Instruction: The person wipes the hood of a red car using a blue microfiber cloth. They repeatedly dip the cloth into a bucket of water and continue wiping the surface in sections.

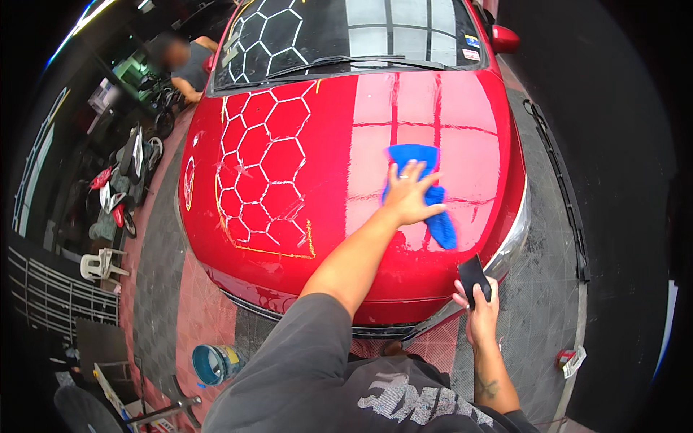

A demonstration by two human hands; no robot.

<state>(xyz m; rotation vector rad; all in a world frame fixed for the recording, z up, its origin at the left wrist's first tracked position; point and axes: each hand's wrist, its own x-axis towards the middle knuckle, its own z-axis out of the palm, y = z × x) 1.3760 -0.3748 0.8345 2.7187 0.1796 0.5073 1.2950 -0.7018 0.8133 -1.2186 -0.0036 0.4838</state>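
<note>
A bright blue cloth [435, 195], bunched and creased, lies on the glossy red hood [328, 173] of a car, right of its middle, over a pale reflection crossed by dark lines. The left hand [410, 193] presses on it palm down with the fingers spread, so this grip is open and flat rather than closed around the fabric; a ring shows on one finger. The right hand [482, 307], near the hood's front right corner, has its grip closed around a black phone-like slab [473, 278].

White honeycomb reflections cover the left part of the hood and run up the windshield [328, 36], along whose base lies a wiper [325, 67]. A red side mirror [504, 40] juts out at the upper right.

Around the car stretches a grey and red tiled floor [151, 289]. At lower left stands a teal bucket [209, 366]; farther left are a white plastic chair [101, 266] and a motorcycle [133, 155]. Another person [189, 66] leans near the car's far left side.
</note>
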